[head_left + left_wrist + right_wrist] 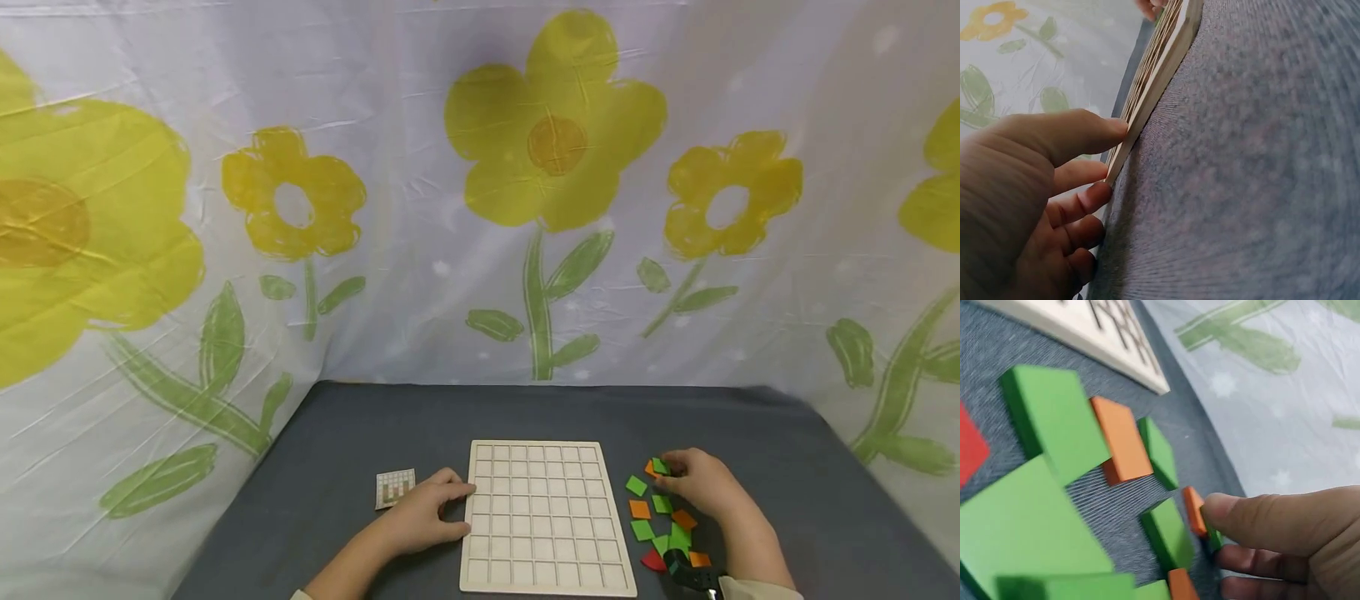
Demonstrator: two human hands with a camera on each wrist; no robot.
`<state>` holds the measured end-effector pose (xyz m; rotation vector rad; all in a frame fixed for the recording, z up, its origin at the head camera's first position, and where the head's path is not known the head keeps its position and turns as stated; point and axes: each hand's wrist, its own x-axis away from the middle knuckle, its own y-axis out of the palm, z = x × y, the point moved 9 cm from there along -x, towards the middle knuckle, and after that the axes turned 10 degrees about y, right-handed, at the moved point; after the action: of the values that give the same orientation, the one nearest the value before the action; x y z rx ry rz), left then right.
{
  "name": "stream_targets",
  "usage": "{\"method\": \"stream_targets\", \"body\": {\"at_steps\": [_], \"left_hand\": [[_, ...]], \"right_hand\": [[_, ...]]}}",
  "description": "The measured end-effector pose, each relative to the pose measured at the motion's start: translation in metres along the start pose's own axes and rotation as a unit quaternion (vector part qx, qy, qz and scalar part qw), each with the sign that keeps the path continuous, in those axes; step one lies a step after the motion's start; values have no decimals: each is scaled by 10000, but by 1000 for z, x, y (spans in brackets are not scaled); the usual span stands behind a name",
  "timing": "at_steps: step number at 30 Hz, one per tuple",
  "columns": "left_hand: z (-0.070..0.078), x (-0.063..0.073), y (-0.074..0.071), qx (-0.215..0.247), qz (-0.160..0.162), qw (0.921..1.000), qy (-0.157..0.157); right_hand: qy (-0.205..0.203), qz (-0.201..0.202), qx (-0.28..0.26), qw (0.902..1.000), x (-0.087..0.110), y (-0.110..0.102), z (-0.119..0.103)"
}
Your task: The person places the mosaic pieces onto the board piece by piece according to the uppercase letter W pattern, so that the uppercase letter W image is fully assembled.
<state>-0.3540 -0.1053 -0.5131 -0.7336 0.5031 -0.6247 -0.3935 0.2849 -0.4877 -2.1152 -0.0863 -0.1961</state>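
Observation:
A pale wooden board [547,517] with a grid of square recesses lies on the dark cloth. At its left edge rests my left hand [420,518], thumb and index fingertip touching the side of the board. My right hand [705,482] is to the right of the board, at the far end of a scatter of flat tiles. Between its thumb and fingers it pinches a small green tile [1212,532], partly hidden by the thumb. An orange tile [1194,512] lies right beside the pinched one.
Several green and orange tiles [641,530] lie loosely, some overlapping, between the board and my right forearm. A red piece [654,561] is at their near end. Left of the board is a small printed grid card [386,492], partly behind my left hand. A flowered curtain [420,208] surrounds the table.

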Motion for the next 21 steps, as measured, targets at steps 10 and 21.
{"method": "stream_targets", "body": {"at_steps": [10, 21], "left_hand": [[-2, -1, 0, -15, 58, 10000, 19], [-6, -1, 2, -55, 59, 10000, -22]], "right_hand": [[282, 464, 265, 9982, -6, 2, 5], [472, 671, 202, 9964, -8, 5, 12]]}}
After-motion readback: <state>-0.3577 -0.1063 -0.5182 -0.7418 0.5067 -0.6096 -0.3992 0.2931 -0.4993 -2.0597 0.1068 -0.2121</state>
